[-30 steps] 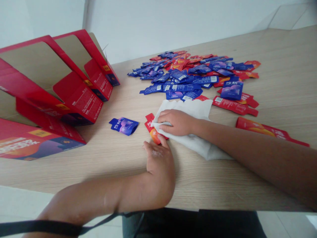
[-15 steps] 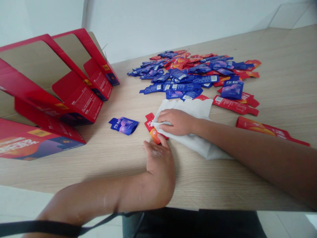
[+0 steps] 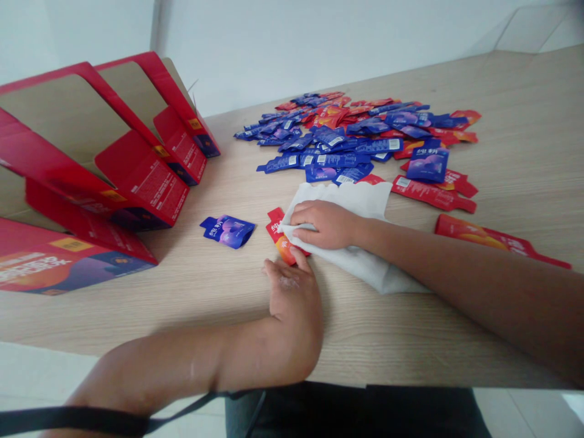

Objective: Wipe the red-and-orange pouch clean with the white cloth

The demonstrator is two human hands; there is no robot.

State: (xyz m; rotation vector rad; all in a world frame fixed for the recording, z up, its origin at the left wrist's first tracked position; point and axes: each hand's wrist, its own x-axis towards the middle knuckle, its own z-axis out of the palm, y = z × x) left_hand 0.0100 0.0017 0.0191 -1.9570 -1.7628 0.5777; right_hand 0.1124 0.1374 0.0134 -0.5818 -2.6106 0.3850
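My right hand (image 3: 326, 225) is closed on a white cloth (image 3: 351, 196), pressing it over the right part of a red sachet (image 3: 274, 226). The cloth spreads on both sides of my right hand and beneath the forearm. At the sachet's lower edge, my left hand (image 3: 294, 286) rests with bent wrist and fingers apart, a fingertip touching the sachet. Its other fingers are partly hidden. To the left of the red sachet, a blue sachet (image 3: 228, 231) with a purple print lies flat on the wooden table (image 3: 205, 286).
A heap of blue and red sachets (image 3: 337, 143) covers the table's back middle. Another red sachet (image 3: 493, 237) lies partly behind my right forearm. Red cardboard boxes (image 3: 141, 182) with open fronts stand in a row on the left. A white wall (image 3: 319, 48) rises behind.
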